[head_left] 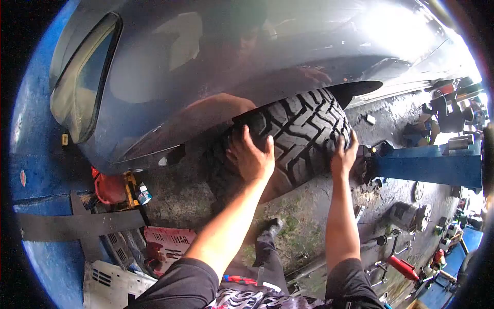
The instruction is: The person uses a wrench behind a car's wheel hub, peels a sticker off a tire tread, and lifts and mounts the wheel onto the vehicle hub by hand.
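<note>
A black tire (303,136) with deep, chunky tread sits partly under the wheel arch of a dark grey car (170,82). My left hand (252,154) presses on the tire's left side, thumb and fingers apart against the rubber. Around the right edge of the tread curls my right hand (343,157), its fingertips on the shoulder blocks. Together the two hands grip the tire from both sides. The wheel's mounting inside the arch is hidden by the body panel and the tire.
Close to my right hand stands a blue metal post or beam (427,165). Tools and a red-handled part (403,268) lie on the stained floor at right. At left are a red container (109,186), a license plate (167,242) and a white panel (110,286).
</note>
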Demonstrator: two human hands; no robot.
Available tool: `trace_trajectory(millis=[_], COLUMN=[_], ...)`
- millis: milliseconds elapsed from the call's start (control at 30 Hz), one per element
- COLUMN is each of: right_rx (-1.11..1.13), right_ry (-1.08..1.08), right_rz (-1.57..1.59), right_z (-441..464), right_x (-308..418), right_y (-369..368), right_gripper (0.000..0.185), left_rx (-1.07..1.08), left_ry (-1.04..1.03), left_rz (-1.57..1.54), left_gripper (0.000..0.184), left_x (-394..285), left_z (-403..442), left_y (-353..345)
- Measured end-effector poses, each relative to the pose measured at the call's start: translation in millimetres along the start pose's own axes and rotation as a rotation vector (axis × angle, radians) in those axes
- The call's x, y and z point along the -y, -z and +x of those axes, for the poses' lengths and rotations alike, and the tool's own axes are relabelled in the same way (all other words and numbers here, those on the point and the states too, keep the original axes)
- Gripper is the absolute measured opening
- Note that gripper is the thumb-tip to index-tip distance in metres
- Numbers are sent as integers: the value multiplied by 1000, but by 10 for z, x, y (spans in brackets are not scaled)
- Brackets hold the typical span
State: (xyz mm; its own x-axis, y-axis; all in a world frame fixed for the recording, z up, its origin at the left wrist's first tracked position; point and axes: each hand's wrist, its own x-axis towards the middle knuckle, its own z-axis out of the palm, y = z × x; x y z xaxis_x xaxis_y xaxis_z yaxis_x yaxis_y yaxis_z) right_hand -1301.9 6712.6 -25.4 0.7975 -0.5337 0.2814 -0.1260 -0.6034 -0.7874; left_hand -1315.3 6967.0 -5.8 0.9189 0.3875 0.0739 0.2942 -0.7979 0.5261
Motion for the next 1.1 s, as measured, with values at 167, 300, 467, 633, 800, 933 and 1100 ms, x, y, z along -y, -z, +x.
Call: trace_trajectory(millis=[167, 300, 467, 633, 800, 933, 1100], right_rx=[185, 173, 123, 22, -100, -164, -175], right_ry=[122, 45, -58, -200, -296, -327, -306], right_rz=[-207, -285, -342, -393, -458, -448, -386], right_z=[115, 175, 67, -149, -402, -548, -696], right_x=[-144, -324, -215, 40, 312, 681, 967], right_y=[14, 40, -60, -126, -364, -475, -583], right_gripper=[67, 68, 64, 65, 64, 64, 64], left_rx=[-8, -9, 67, 107, 205, 273, 256], left_ry=[-75, -142, -191, -315, -450, -488, -469], left_rz=[47, 33, -3, -28, -110, -454, -311], left_gripper=[80, 81, 83, 81, 82, 79, 86], left_x=[-353, -459, -413, -370, -241, 27, 318], left_z=[41, 99, 366, 671, 1133, 1443, 1685], left_y=[-168, -306, -323, -273, -206, -572, -600])
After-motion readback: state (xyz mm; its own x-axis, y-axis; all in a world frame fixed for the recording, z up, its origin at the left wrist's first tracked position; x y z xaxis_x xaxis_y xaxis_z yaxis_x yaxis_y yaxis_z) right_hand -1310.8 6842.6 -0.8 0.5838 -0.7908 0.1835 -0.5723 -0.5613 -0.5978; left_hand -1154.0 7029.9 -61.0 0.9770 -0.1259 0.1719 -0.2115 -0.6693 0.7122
